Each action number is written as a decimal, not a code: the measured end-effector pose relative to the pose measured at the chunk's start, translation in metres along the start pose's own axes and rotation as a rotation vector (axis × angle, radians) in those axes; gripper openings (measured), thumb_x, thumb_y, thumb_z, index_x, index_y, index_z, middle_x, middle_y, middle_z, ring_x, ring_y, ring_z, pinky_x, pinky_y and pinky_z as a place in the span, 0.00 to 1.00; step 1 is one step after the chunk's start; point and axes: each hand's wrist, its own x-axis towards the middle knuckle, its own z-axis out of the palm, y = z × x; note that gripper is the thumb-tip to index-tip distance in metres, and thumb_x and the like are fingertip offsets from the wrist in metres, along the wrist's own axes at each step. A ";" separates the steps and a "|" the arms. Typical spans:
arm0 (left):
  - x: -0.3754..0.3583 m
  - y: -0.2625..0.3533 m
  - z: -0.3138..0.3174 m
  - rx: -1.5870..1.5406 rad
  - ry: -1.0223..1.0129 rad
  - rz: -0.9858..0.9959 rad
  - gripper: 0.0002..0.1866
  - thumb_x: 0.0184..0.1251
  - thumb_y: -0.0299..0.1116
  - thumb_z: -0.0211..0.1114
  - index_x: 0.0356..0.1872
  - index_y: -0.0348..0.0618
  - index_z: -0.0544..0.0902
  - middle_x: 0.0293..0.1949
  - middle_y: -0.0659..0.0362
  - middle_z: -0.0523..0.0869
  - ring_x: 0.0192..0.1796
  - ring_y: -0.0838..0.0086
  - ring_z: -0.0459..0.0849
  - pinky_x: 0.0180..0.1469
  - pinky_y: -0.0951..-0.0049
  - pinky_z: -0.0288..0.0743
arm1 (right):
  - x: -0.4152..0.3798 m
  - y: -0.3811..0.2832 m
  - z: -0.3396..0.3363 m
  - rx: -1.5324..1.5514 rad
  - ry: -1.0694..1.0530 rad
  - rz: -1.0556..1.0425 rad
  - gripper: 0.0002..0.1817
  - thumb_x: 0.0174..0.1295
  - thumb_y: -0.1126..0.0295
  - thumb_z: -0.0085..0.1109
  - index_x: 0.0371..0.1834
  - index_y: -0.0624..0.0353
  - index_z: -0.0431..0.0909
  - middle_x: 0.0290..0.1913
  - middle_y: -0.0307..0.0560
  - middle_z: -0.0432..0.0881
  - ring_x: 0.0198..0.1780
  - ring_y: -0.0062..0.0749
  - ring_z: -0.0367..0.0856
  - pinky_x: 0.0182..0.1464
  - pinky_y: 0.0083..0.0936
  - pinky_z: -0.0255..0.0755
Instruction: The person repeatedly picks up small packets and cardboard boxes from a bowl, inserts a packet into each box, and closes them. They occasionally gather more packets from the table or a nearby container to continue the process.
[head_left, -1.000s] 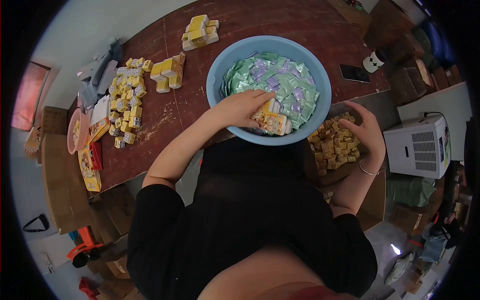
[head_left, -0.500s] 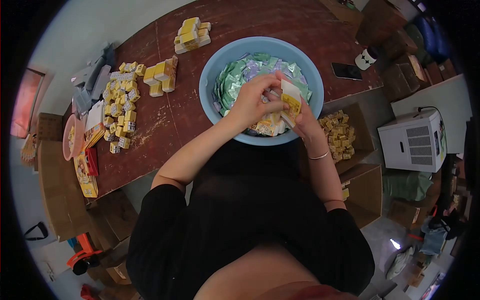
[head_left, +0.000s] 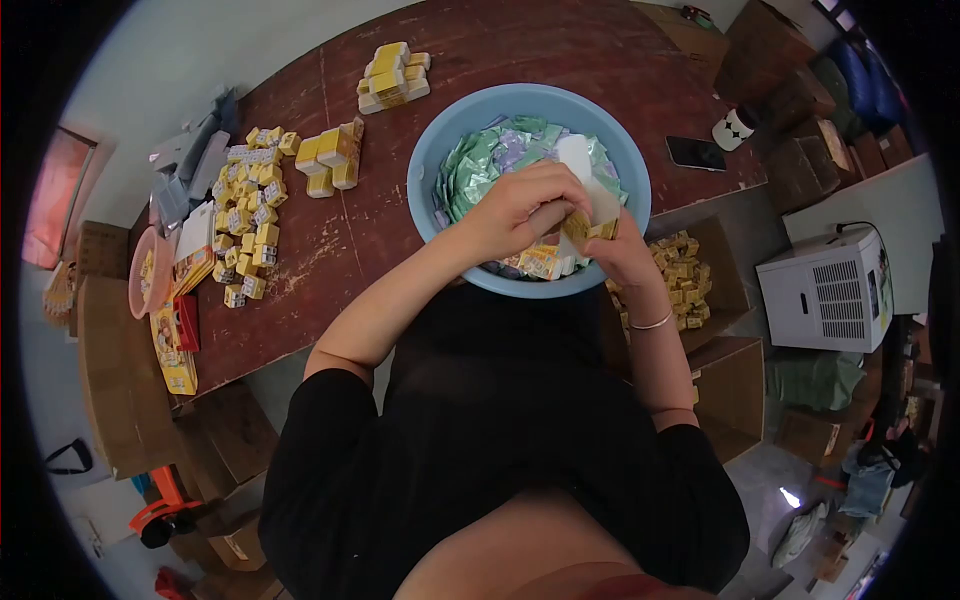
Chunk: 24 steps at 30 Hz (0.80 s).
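Over the blue basin point(head_left: 422, 215), my left hand point(head_left: 525, 208) is closed on a small yellow and white carton point(head_left: 577, 228), its fingers bent round the near side. My right hand point(head_left: 625, 250), with a bangle on the wrist, grips the same carton from the right. White flaps of the carton stand up between the hands. Green and purple packets point(head_left: 470, 170) fill the basin, and yellow and white cartons point(head_left: 540, 262) lie at its near edge, below my hands.
Small yellow boxes point(head_left: 240, 215) lie on the red-brown table point(head_left: 370, 240) at left, with two stacks of cartons point(head_left: 330, 158) behind. A phone point(head_left: 696, 153) and cup point(head_left: 733, 130) are at right. An open cardboard box point(head_left: 725, 270) holds yellow boxes below the table edge.
The carton has turned between my hands, and its white flaps now show more. My fingers have shifted round it. The whole view has moved slightly.
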 end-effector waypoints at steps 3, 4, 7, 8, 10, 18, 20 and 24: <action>-0.003 0.007 0.009 0.094 0.184 -0.068 0.11 0.56 0.22 0.66 0.41 0.44 0.84 0.43 0.58 0.84 0.41 0.66 0.83 0.45 0.71 0.76 | 0.000 0.007 0.003 0.186 -0.026 0.104 0.32 0.49 0.81 0.69 0.61 0.65 0.69 0.51 0.45 0.79 0.51 0.30 0.81 0.54 0.29 0.76; -0.006 0.004 0.009 0.096 0.187 -0.067 0.11 0.56 0.22 0.66 0.41 0.44 0.84 0.43 0.58 0.84 0.41 0.66 0.83 0.45 0.71 0.76 | 0.000 0.009 0.004 0.237 0.011 0.113 0.30 0.49 0.80 0.68 0.59 0.65 0.71 0.49 0.45 0.80 0.49 0.31 0.82 0.52 0.29 0.78; -0.010 -0.006 0.007 0.171 0.062 0.056 0.12 0.55 0.24 0.68 0.42 0.44 0.84 0.48 0.59 0.85 0.45 0.65 0.82 0.51 0.65 0.75 | -0.002 0.015 -0.001 0.119 -0.049 0.142 0.33 0.49 0.76 0.70 0.61 0.62 0.68 0.48 0.43 0.78 0.50 0.31 0.80 0.50 0.29 0.78; -0.009 -0.007 0.007 0.194 0.062 0.090 0.13 0.55 0.26 0.68 0.44 0.45 0.84 0.52 0.60 0.84 0.47 0.64 0.81 0.56 0.61 0.72 | -0.003 0.017 -0.004 0.119 -0.049 0.144 0.33 0.49 0.76 0.70 0.61 0.62 0.68 0.48 0.43 0.78 0.50 0.31 0.80 0.50 0.29 0.78; -0.010 -0.011 0.006 0.217 0.061 0.120 0.14 0.56 0.28 0.69 0.46 0.47 0.84 0.55 0.61 0.83 0.50 0.63 0.81 0.62 0.57 0.70 | -0.003 0.019 -0.007 0.144 -0.164 0.233 0.33 0.50 0.76 0.70 0.61 0.63 0.68 0.48 0.45 0.79 0.48 0.33 0.81 0.46 0.31 0.79; -0.018 0.001 0.026 -0.045 0.061 0.049 0.19 0.65 0.35 0.64 0.55 0.39 0.80 0.62 0.51 0.78 0.60 0.54 0.80 0.68 0.54 0.66 | -0.006 0.013 0.002 0.288 -0.022 0.214 0.21 0.51 0.79 0.69 0.49 0.65 0.75 0.43 0.44 0.80 0.42 0.28 0.81 0.44 0.25 0.77; -0.014 0.013 0.028 -0.168 0.153 -0.040 0.18 0.64 0.33 0.65 0.54 0.39 0.81 0.61 0.50 0.79 0.58 0.57 0.81 0.64 0.58 0.70 | -0.008 0.014 0.004 0.194 0.028 0.191 0.21 0.51 0.78 0.69 0.50 0.64 0.75 0.43 0.43 0.80 0.43 0.27 0.80 0.46 0.25 0.77; -0.013 0.009 0.023 -0.107 0.031 -0.249 0.14 0.61 0.26 0.67 0.48 0.39 0.86 0.58 0.49 0.82 0.53 0.67 0.85 0.55 0.69 0.78 | -0.008 0.011 0.007 -0.131 0.154 0.134 0.23 0.51 0.78 0.70 0.52 0.63 0.76 0.45 0.41 0.81 0.46 0.22 0.79 0.48 0.22 0.75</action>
